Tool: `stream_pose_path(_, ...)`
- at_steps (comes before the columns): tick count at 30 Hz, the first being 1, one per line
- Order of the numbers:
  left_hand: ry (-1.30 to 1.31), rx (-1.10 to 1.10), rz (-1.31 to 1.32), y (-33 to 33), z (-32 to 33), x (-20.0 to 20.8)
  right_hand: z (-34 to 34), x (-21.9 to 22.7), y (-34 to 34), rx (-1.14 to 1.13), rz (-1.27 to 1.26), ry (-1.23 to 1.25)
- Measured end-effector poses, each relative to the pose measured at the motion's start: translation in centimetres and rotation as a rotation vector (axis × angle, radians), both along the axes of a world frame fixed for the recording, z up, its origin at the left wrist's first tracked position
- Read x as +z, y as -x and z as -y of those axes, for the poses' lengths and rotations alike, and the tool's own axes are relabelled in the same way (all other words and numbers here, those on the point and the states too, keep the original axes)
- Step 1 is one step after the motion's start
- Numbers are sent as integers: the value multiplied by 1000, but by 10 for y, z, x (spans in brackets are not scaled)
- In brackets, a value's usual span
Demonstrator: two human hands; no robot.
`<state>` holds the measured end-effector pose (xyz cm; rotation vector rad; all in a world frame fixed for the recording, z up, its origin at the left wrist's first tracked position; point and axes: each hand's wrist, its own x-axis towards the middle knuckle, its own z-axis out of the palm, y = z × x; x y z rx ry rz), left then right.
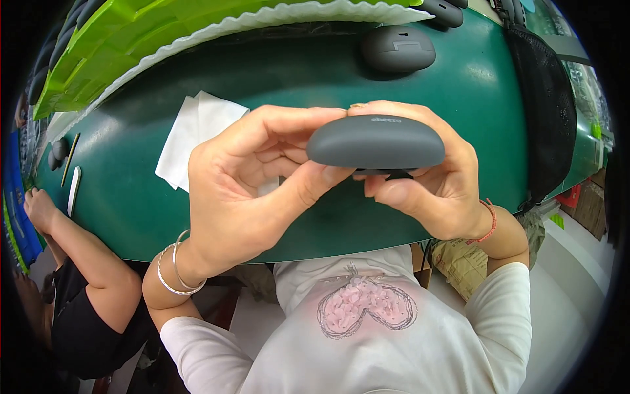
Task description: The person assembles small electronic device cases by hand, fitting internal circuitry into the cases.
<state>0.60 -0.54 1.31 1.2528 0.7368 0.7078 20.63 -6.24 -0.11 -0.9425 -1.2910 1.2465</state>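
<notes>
Both my hands hold up a dark grey earbud case (375, 143) over the green table, its smooth rounded side toward me. My left hand (246, 180) pinches its left end between thumb and fingers. At the right end, the fingers of my right hand (446, 171) wrap behind it and the thumb presses from below. A small black part shows under the case near the right thumb; I cannot make out what it is. Beyond my hands, a similar dark grey case (398, 50) rests on the table with a small slot facing up.
A white cloth (197, 134) lies left of my hands. Bright green trays (131, 46) edged with white foam fill the far left. More dark cases (446, 12) sit at the back. A black mesh bag (541, 111) hangs at the right edge. Another person's arm (92, 253) rests at the left.
</notes>
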Motion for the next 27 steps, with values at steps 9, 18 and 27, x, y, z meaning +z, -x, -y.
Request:
stream_pose_path(9, -213, -52, -187, 0, 3, -3, -1, -4, -4, 40, 43, 176)
stream_pose_path(18, -363, -31, -236, 6, 6, 0, -14, -3, 1, -33, 405, -184)
stream_pose_path(27, -467, 21, -306, -3, 6, -3, -10, -9, 1, -41, 459, -176)
